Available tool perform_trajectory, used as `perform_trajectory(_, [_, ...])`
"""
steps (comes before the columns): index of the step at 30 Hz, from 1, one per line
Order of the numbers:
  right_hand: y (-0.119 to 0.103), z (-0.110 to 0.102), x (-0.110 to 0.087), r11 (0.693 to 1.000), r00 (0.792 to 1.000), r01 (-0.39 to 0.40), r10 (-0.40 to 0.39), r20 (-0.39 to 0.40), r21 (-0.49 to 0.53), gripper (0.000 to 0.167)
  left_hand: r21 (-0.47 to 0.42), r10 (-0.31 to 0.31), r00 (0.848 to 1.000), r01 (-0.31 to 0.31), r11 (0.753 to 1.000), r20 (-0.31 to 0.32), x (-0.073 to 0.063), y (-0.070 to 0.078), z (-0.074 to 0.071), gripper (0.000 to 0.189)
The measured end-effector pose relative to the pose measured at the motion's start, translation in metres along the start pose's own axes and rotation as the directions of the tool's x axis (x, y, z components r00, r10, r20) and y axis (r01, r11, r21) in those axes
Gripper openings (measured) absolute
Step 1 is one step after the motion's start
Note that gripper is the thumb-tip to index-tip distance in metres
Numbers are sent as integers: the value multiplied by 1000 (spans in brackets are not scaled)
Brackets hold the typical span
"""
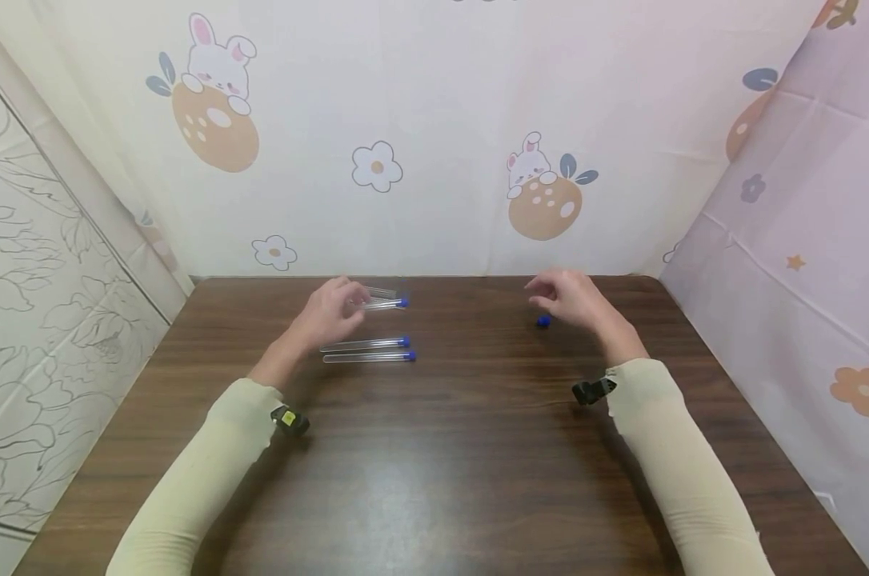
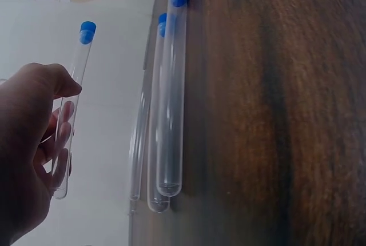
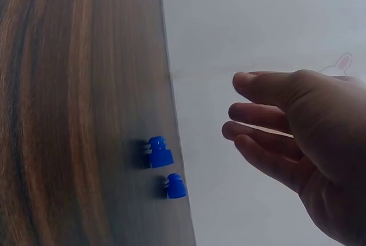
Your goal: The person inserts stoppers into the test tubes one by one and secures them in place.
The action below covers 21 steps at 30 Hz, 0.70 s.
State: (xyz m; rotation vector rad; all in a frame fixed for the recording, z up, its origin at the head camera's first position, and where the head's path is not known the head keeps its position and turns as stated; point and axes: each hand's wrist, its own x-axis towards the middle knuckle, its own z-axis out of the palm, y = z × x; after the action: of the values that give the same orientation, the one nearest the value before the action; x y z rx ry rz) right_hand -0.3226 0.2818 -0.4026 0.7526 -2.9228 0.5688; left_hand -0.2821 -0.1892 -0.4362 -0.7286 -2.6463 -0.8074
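My left hand holds a clear test tube with a blue stopper in its top, the thumb on one side and the fingers behind the glass. Beneath it, two more stoppered test tubes lie side by side on the table. At the back, partly behind the left hand, lies another clear tube; its far end shows no blue stopper. My right hand hovers at the back right, fingers loosely bent and nothing between them. Close by it on the table are two loose blue stoppers, one mostly hidden in the head view.
The brown wooden table ends at the back against a patterned curtain. A white panel with floral line drawings stands at the left. Dark wrist cameras sit on both sleeves.
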Motion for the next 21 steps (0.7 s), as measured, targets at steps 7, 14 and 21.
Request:
perform_trajectory(7, [7, 2, -4, 998, 996, -61, 62, 60, -17, 26, -15, 13, 1000, -14, 1000, -13, 6, -62, 36, 20])
perform_trajectory(14, [13, 7, -6, 996, 991, -79, 82, 106, -32, 29, -21, -79, 994, 81, 997, 78, -4, -13, 9, 24])
perform_trajectory(21, [17, 11, -8, 994, 985, -103, 105, 140, -19, 28, 64, -151, 981, 145, 987, 117, -9, -3, 8, 22])
